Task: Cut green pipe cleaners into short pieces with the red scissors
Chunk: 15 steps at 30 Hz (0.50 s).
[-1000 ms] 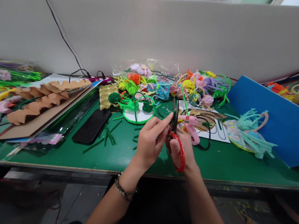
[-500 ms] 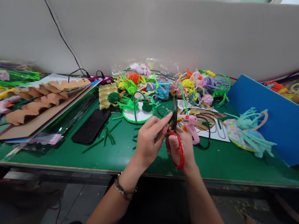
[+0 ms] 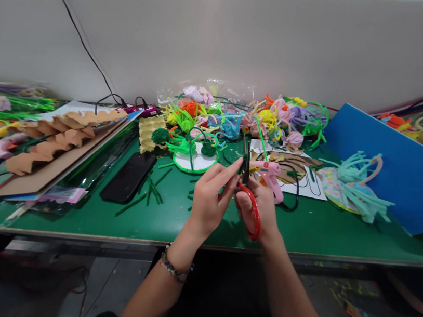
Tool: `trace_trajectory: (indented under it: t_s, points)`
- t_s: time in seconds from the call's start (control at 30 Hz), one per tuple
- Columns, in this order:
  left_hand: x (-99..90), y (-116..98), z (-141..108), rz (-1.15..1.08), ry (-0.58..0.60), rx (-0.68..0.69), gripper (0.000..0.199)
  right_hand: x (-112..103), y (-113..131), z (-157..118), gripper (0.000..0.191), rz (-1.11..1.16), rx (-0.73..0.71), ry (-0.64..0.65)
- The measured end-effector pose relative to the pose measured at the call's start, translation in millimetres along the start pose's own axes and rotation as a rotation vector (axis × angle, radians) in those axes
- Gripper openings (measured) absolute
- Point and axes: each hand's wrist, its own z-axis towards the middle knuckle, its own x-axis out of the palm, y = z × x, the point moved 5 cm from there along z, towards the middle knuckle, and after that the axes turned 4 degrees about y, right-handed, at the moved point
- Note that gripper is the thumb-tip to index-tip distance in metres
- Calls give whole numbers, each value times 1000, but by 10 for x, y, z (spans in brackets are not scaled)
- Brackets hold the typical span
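Observation:
My right hand (image 3: 258,207) grips red-handled scissors (image 3: 250,209), blades pointing up and away over the green table (image 3: 304,229). My left hand (image 3: 209,200) pinches a green pipe cleaner (image 3: 260,138) at the blades; the stem rises up and to the right from my fingertips. Both hands hover close together just above the table's front middle. A pink glue gun (image 3: 272,175) lies right behind my right hand.
A heap of coloured pipe-cleaner flowers (image 3: 241,115) sits at the back. A black phone (image 3: 128,177) and cut green bits (image 3: 149,192) lie left of my hands. Cardboard shapes (image 3: 57,137) are at far left, a blue board (image 3: 391,168) and teal tassel (image 3: 353,181) at right.
My hands and the scissors stay almost where they were; the view has tipped slightly, so everything sits a little lower in the frame.

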Motion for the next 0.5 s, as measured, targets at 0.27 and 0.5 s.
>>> trace_trajectory:
  t_s: [0.27,0.5]
  points:
    - [16,113,6,-30,32,-108,24,-44,-146,36,40,219,279,-162]
    - [96,209,3,-62,95,-142,18,-109,-233,134,28,433,284,-274]
